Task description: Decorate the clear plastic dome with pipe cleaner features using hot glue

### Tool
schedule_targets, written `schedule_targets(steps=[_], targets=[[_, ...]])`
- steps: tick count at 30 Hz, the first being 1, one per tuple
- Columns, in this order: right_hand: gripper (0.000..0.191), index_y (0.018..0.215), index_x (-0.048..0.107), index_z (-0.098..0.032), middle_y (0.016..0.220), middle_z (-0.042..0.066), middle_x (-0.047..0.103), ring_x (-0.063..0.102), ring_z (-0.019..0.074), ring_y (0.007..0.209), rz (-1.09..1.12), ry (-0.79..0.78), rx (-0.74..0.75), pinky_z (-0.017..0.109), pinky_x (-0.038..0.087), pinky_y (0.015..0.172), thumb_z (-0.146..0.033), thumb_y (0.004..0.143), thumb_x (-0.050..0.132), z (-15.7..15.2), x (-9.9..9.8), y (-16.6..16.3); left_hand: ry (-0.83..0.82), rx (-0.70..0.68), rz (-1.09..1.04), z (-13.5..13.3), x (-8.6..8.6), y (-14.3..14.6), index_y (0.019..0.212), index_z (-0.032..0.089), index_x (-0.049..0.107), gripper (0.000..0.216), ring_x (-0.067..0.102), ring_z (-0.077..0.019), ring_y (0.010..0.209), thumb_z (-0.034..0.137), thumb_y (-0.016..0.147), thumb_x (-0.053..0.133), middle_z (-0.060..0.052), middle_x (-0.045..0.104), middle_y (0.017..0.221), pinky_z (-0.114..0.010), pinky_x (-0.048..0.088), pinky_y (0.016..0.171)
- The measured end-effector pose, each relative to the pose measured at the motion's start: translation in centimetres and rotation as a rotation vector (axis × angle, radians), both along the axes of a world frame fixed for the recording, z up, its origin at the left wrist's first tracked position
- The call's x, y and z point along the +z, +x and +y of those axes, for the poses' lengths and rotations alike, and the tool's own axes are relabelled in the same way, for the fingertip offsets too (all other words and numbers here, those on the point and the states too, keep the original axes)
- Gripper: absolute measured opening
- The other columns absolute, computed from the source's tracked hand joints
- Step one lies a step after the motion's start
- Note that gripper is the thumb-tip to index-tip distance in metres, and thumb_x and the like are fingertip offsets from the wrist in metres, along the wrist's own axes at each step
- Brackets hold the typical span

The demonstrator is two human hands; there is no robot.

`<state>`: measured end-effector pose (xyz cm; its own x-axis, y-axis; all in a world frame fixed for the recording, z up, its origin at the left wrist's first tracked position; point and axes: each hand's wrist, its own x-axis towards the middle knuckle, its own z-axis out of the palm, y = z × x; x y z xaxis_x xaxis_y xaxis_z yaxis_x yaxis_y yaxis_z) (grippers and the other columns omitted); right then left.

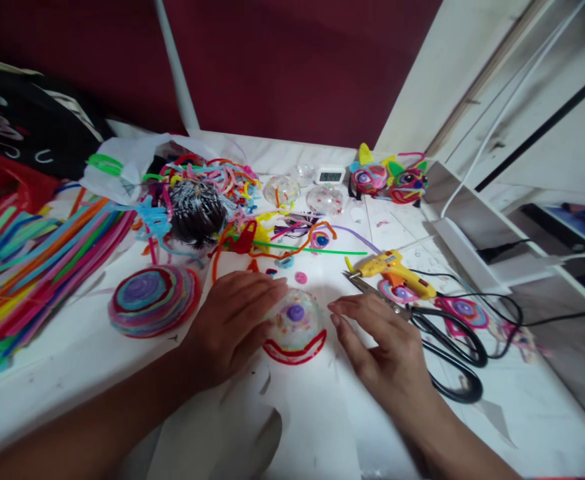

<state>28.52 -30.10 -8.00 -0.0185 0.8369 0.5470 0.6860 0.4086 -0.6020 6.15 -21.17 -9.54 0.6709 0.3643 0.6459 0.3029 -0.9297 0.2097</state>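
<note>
A clear plastic dome point(296, 325) with a purple spiral on top sits on the white table point(322, 413), with a red pipe cleaner point(297, 355) curved under its front edge. My left hand point(232, 323) rests against the dome's left side, fingers curled around it. My right hand point(379, 343) lies flat just right of the dome, fingers stretched out and holding nothing. Close to its fingertips are black-handled scissors point(452, 347) and a yellow glue gun point(395, 270).
A coiled multicoloured disc point(153, 300) lies at the left, beside bundles of pipe cleaners point(37, 260). Further back are a tangled pile with a black tinsel ball point(197, 210), clear domes point(325, 199), a small digital clock point(330, 175) and two colourful masks point(389, 177).
</note>
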Motion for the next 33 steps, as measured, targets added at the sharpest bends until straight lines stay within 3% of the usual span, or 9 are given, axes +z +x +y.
schedule_targets(steps=[10,17,22,26,30,33], targets=[[0.016,0.099,0.068,-0.021,0.093,0.006,0.071,0.067,0.0189,0.087,-0.053,0.018,-0.105,0.034,0.054,0.081,-0.013,0.086,0.063,-0.8,0.7,1.6,0.078,0.048,-0.086,0.6,0.1,-0.6,0.123,0.017,0.057,0.041,0.060,-0.0228,0.109,0.005,0.084,0.055,-0.012,0.068,0.117,-0.042,0.048,0.093],[0.017,0.102,0.066,-0.021,0.095,0.008,0.070,0.066,0.0207,0.089,-0.145,-0.106,0.041,0.035,0.057,0.077,-0.014,0.089,0.058,-2.8,1.0,1.0,0.016,0.070,-0.080,0.9,-0.5,-0.4,0.119,0.019,0.060,0.034,0.061,-0.0213,0.108,0.009,0.088,0.052,-0.010,0.069,0.115,-0.042,0.048,0.095],[0.024,0.113,0.061,-0.017,0.107,0.012,0.067,0.064,0.0225,0.100,-0.235,-0.151,0.048,0.036,0.056,0.083,-0.018,0.089,0.058,-2.9,0.1,1.1,-0.146,0.043,-0.004,0.6,-0.8,-0.3,0.124,0.017,0.056,0.034,0.057,-0.0225,0.114,0.024,0.091,0.054,-0.011,0.066,0.119,-0.040,0.047,0.098],[0.032,0.121,0.058,-0.016,0.118,0.014,0.064,0.062,0.0245,0.108,-0.224,-0.234,0.069,0.040,0.054,0.090,-0.024,0.089,0.060,-1.8,-0.1,1.2,-0.273,0.078,0.122,0.5,-1.3,-0.4,0.131,0.016,0.050,0.052,0.054,-0.0257,0.119,0.044,0.088,0.056,-0.013,0.060,0.128,-0.041,0.045,0.101],[0.033,0.118,0.059,-0.017,0.113,0.012,0.067,0.065,0.0240,0.102,-0.156,-0.291,0.092,0.040,0.055,0.086,-0.028,0.087,0.064,-0.1,0.1,0.6,-0.308,0.087,0.185,0.4,-1.5,-0.3,0.132,0.013,0.048,0.069,0.054,-0.0309,0.118,0.056,0.079,0.063,-0.017,0.057,0.129,-0.045,0.046,0.098],[0.029,0.114,0.062,-0.017,0.109,0.011,0.068,0.065,0.0235,0.100,-0.148,-0.253,0.108,0.039,0.055,0.085,-0.027,0.087,0.065,1.1,0.4,-0.3,-0.326,0.084,0.199,0.1,-1.4,0.0,0.129,0.012,0.050,0.072,0.056,-0.0319,0.114,0.054,0.074,0.069,-0.017,0.059,0.125,-0.047,0.047,0.096]])
